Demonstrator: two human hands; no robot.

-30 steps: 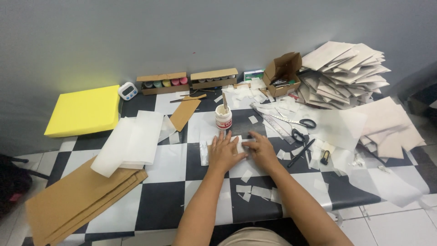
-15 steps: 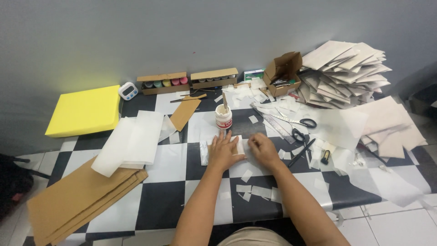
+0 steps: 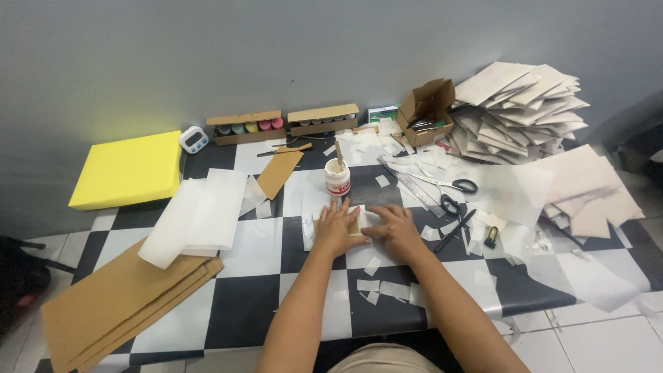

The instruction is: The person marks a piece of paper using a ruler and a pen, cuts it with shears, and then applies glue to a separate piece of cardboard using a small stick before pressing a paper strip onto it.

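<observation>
fingers (image 3: pixel 343 209) press flat a small white folded paper (image 3: pixel 309 231).

Our left hand (image 3: pixel 336 231) and right hand (image 3: pixel 395 231) pressed flat, side by side, on a small white paper piece (image 3: pixel 309 231), on a black-and-white checkered desk (image 3: pixel 248 311), a white glue jar (image 3: pixel 338 181) just beyond our fingers, scissors (image 3: pixel 452 195) near the right, brown cardboard sheets (image 3: pixel 117 304) far left.

1 head cam, looks down & fwd from above over the table (image 3: pixel 262 290) toward the wall (image 3: pixel 276 55); mid range.
</observation>
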